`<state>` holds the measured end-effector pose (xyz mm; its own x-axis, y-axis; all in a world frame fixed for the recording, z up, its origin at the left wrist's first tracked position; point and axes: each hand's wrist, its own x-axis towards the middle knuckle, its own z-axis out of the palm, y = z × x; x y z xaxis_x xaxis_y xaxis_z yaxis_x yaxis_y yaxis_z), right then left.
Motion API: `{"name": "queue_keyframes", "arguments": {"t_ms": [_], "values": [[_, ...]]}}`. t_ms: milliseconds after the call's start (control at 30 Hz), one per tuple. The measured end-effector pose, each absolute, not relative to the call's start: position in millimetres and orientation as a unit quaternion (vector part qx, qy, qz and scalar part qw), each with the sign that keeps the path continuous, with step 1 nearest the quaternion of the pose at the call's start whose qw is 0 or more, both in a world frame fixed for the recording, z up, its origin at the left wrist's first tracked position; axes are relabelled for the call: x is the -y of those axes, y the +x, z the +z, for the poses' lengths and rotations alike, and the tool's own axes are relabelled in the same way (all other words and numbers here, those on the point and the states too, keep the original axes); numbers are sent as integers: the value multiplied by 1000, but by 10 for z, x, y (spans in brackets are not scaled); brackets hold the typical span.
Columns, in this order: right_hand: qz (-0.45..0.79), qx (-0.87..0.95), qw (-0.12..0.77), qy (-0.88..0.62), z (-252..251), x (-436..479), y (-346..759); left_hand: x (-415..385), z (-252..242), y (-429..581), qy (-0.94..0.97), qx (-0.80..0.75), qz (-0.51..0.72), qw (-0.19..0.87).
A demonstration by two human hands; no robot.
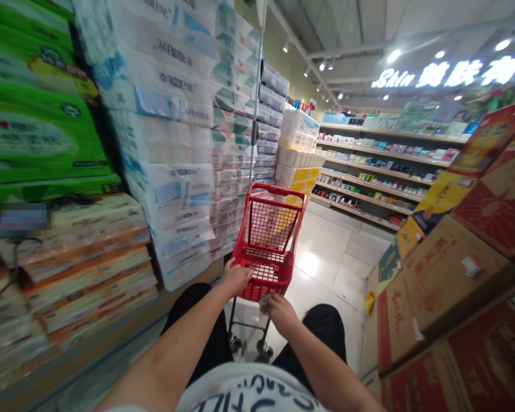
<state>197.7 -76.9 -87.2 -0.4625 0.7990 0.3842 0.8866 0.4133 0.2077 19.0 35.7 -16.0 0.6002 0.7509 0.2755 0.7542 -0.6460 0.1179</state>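
A small red shopping cart [264, 289] with a plastic mesh basket stands right in front of me, its wheels between my legs. On the left edge of the basket, my left hand [237, 278] has its fingers closed over the rim. My right hand [282, 312] is at the near end of the basket, fingers bunched around a crumpled greyish cloth [265, 302] that touches or nearly touches the red plastic. The red mesh flap [272, 226] stands up at the far end. Looking into the basket, I see only its grid floor.
Tall stacks of wrapped tissue rolls [175, 137] and green tissue packs [38, 131] line the left. Cardboard boxes [450, 274] are piled on the right. Beyond the tiled aisle floor [330, 257], wall shelves [377, 166] carry many small products.
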Motion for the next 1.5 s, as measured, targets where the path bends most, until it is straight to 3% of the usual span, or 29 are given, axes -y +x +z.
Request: {"name": "queue_keyframes", "arguments": {"t_ms": [200, 367, 900, 1067, 1333, 1500], "values": [[-218, 821, 164, -502, -695, 770, 1951, -339, -114, 182, -887, 436, -150, 1], [-181, 815, 132, -534, -792, 797, 1987, -327, -104, 189, -888, 433, -155, -14], [-196, 799, 176, -540, -751, 770, 2008, -379, -174, 180, -889, 425, -172, 0], [-176, 798, 138, -560, -699, 767, 1961, -366, -155, 174, -887, 431, -167, -6], [-199, 823, 240, -475, -339, 737, 1708, -404, -174, 153, -895, 416, -156, -29], [-178, 831, 211, -482, -391, 705, 1731, -436, -239, 122, -912, 381, -154, -22]]}}
